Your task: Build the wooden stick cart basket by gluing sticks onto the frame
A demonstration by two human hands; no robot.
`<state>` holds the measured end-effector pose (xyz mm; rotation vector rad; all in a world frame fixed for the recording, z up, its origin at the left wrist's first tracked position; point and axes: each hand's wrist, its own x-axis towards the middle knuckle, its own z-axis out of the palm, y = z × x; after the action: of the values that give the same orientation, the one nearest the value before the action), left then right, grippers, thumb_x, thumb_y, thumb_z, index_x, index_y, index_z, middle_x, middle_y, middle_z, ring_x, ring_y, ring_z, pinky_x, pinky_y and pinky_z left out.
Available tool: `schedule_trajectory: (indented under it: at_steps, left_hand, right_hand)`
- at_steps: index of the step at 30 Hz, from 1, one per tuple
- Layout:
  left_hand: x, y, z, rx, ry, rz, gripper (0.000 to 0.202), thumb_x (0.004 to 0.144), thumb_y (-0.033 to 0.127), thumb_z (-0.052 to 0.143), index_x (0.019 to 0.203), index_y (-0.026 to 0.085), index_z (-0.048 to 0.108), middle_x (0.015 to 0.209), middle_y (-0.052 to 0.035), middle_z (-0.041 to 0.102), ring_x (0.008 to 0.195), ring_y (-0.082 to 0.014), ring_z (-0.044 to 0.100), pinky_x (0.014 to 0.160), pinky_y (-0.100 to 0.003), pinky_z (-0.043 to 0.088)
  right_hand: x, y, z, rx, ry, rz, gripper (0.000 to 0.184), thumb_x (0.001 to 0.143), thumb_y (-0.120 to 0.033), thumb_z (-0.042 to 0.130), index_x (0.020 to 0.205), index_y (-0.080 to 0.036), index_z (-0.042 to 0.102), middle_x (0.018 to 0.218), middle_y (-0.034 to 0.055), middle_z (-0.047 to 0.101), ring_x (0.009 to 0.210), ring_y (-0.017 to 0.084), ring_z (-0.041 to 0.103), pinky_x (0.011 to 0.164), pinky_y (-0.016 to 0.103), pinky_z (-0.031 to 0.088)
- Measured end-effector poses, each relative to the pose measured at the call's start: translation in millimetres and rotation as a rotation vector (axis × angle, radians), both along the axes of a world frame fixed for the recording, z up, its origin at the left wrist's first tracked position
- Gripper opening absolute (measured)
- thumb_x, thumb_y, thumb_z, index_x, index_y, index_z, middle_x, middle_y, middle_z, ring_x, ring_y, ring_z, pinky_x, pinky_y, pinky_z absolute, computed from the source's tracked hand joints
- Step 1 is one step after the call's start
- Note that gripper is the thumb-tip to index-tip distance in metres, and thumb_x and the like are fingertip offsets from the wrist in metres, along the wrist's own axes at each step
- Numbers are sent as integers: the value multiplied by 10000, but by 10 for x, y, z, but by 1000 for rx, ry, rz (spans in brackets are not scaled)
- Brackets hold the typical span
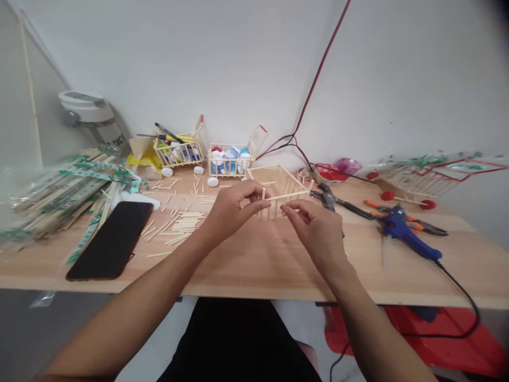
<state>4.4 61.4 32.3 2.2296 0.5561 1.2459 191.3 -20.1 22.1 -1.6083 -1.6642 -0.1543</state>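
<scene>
You have the open box-shaped frame of pale wooden sticks (pixel 289 196) in front of you, above the middle of the light wooden table (pixel 246 270). Your left hand (pixel 234 206) pinches it at the near left corner post, thumb against fingers, probably so that the light frame does not turn. The fingertips of your right hand (pixel 318 227) are brought together at its near side; whether they grasp a thin stick there, I cannot tell.

The loose short pale sticks (pixel 186 225) lie beside your left forearm, it seems for easy picking. The blue glue gun with black cable (pixel 411 233) lies on the right, its handle toward the table edge, perhaps because your right hand can reach it there.

Behind, the stick-built cart with white wheels and a yellow-black tool on top (pixel 178 154) contains white and blue round pieces, maybe bottle caps. Its neighbour, the stick-built cart with a red-tipped handle (pixel 230 172), is filled with similar white and blue ones and one red. At far left, the clear plastic bags with green print (pixel 79 175) hold long sticks in bundles. What the shallow red dish (pixel 330 172) contains is too small to tell.
</scene>
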Motion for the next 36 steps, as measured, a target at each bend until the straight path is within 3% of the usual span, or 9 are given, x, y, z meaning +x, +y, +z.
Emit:
schedule_trajectory:
  at_steps: [9, 19, 26, 33, 36]
  left_hand:
    - [4, 3, 29, -18, -8, 0, 173, 891, 333, 622, 846, 168, 643, 804, -24, 674, 723, -125, 584, 686, -249, 446]
    - [6, -1, 11, -46, 9, 0, 145, 867, 316, 646, 842, 173, 645, 804, -22, 670, 723, -130, 584, 692, -256, 442]
    - [5, -8, 18, -68, 15, -5, 151, 867, 320, 649, 842, 170, 645, 811, -25, 668, 728, -132, 583, 693, -255, 440]
    - [-5, 11, 1, -64, -4, -5, 145, 866, 319, 656, 859, 174, 650, 814, -20, 662, 732, -127, 590, 695, -250, 443]
    - [-6, 16, -5, -66, -8, 3, 152, 864, 329, 658, 861, 177, 653, 806, -18, 660, 734, -129, 591, 690, -250, 444]
  right_hand:
    - [-37, -5, 35, -30, 3, -7, 216, 883, -347, 582, 821, -184, 709, 558, -26, 544, 514, 105, 469, 558, 242, 335]
    - [-21, -25, 25, -54, 19, -8, 223, 881, -358, 586, 807, -188, 709, 541, -33, 508, 502, 103, 448, 550, 242, 331]
    - [-13, -33, -2, -45, 16, -2, 215, 880, -354, 596, 814, -192, 721, 563, -23, 571, 512, 102, 488, 556, 240, 350]
    - [-12, -94, 33, 32, 52, -8, 252, 913, -356, 561, 918, -194, 754, 815, 29, 739, 588, 117, 573, 597, 254, 415]
    - [-10, -154, 83, 52, 80, -56, 268, 920, -358, 551, 910, -188, 758, 784, 23, 729, 571, 112, 555, 592, 253, 417]
